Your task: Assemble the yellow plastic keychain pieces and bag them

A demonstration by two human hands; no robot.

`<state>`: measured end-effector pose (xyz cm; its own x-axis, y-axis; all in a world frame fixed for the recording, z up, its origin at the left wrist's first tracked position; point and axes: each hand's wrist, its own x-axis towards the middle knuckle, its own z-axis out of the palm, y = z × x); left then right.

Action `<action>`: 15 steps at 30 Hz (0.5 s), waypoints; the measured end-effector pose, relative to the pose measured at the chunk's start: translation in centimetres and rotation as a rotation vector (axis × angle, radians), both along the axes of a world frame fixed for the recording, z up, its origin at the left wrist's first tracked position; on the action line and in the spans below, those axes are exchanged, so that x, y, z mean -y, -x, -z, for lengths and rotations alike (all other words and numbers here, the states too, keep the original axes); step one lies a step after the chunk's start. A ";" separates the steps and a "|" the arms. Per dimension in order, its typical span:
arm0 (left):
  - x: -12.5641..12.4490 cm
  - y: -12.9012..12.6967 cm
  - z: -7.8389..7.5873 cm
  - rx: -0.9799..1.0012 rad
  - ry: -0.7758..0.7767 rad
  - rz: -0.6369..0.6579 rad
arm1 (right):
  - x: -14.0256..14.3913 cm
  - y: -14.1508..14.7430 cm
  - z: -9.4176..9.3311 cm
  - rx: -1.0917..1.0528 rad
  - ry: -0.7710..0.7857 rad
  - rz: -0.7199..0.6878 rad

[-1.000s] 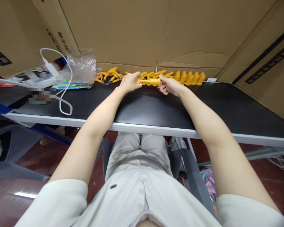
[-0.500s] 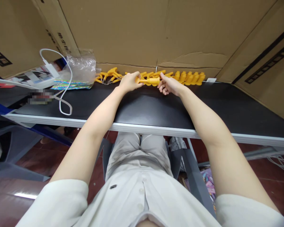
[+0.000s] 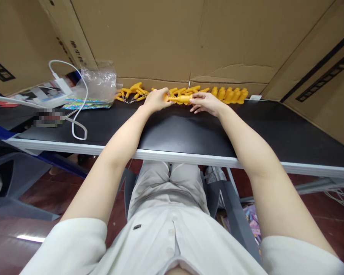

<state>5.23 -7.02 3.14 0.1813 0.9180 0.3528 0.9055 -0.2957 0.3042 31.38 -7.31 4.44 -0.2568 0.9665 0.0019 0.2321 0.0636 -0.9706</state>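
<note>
L hand (image 3: 158,100) pinches the thin end of a yellow plastic piece (image 3: 184,99), approx. level toward the back of the counter (image 3: 183,133); R hand (image 3: 205,104) has fingertips on the thick end, can't tell from here if gripping. Poss. trouble: weak pinch, it slips; or R hand bumps the yellow bottle-shaped pieces (image 3: 235,95) close by.

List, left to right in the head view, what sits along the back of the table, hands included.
White plug, clear plastic bag, chained yellow pieces, left hand, yellow piece between the hands, right hand, upright yellow pieces, small white block.
</note>
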 end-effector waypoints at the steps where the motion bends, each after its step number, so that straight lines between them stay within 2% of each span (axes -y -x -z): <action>1: 0.0 0.0 0.0 -0.003 0.000 -0.001 | 0.0 0.0 0.0 -0.005 -0.003 -0.004; 15: -1.0 0.4 0.7 0.030 -0.039 0.047 | -0.2 -0.1 0.2 0.000 0.021 0.018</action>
